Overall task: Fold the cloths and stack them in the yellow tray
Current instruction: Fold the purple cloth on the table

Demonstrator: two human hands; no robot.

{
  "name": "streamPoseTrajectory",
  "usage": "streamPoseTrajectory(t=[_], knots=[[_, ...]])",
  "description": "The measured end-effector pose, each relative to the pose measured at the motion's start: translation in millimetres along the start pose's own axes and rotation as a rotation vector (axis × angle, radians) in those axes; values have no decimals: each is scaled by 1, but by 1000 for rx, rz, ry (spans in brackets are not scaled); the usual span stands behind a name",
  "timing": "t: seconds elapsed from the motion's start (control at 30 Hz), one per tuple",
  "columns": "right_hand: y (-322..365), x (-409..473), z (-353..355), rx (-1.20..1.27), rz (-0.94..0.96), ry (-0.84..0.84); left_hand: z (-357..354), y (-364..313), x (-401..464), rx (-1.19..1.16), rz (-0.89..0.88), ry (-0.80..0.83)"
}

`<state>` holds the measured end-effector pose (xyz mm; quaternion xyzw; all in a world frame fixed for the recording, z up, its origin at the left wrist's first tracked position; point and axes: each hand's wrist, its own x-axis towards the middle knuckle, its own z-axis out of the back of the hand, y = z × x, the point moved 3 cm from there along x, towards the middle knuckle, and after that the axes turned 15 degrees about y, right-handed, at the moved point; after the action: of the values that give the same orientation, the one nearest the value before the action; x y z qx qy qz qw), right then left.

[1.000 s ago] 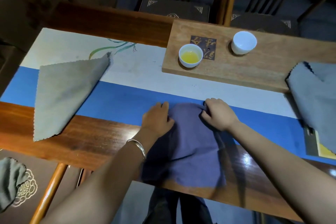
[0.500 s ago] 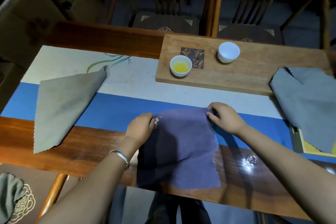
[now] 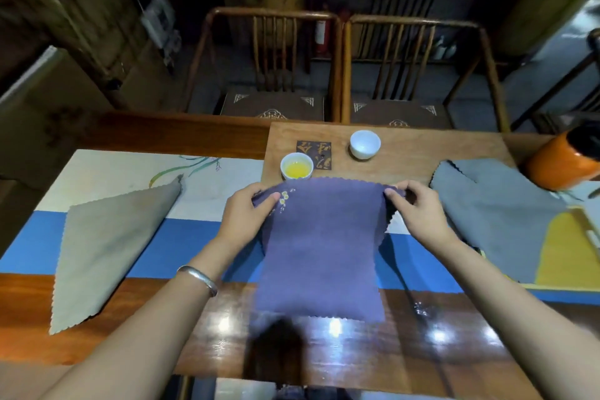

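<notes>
A purple cloth point(image 3: 319, 250) with a small flower print hangs in front of me, lifted off the table by its two top corners. My left hand point(image 3: 248, 216) pinches the left corner and my right hand point(image 3: 414, 209) pinches the right one. Its lower edge rests on the glossy wooden table. A tan cloth point(image 3: 107, 247) lies folded in a triangle at the left. A grey cloth point(image 3: 496, 221) lies at the right, draped partly over the yellow tray point(image 3: 565, 253).
A wooden board point(image 3: 406, 156) behind the purple cloth carries a cup of yellow liquid point(image 3: 296, 166) and an empty white cup point(image 3: 365, 144). An orange jar point(image 3: 565, 159) stands at the far right. A blue-and-white runner point(image 3: 181, 243) covers the table. Two wooden chairs face me.
Both hands have raised the purple cloth's far edge off the table and pulled it taut; before, it lay flat. The camera has tilted up.
</notes>
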<state>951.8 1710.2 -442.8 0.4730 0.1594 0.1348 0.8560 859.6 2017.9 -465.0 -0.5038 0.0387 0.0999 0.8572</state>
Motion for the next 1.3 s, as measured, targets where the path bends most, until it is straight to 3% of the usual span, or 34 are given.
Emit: streamPoseTrajectory(t=[0.27,0.5,1.03,1.3], knots=[[39,-22,56,164,111,-197,9,-81,10,-218,-143,-117],[51,-58,69,205,139,-203,11,-101,-15,-279,-179,-58],[-47,-156,-26,336,-50,92,-46,26,-110,-288,59,211],[-93,-135,-55,210,-184,145,-66,67,-91,-204,129,254]])
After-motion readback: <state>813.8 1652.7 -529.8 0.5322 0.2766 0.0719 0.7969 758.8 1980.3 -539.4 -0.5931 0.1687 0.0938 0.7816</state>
